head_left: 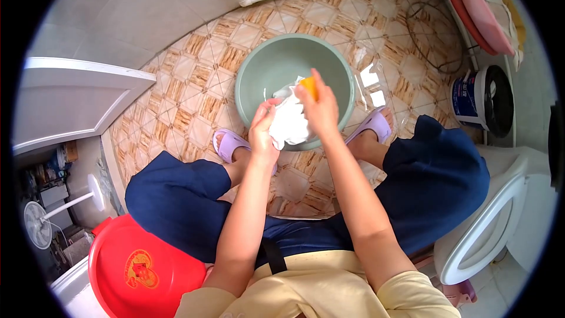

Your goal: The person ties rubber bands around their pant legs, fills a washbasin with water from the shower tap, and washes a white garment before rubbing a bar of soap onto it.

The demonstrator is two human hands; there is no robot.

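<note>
A white cloth (288,122) is bunched up over the near part of a round green basin (253,73) on the tiled floor. My left hand (264,131) is closed round the cloth's left side. In my right hand (319,106) is a yellow block (309,87), gripped between the fingers just above the cloth's right edge. Whether the block touches the cloth cannot be made out. Some of the cloth is hidden behind my right hand.
Purple slippers (228,145) are on my feet beside the basin. A red basin (112,259) stands at lower left, a white toilet seat (488,229) at lower right. A bucket (468,97), a hose (411,29) and pink basins (479,9) are at right. A white door (76,97) is at left.
</note>
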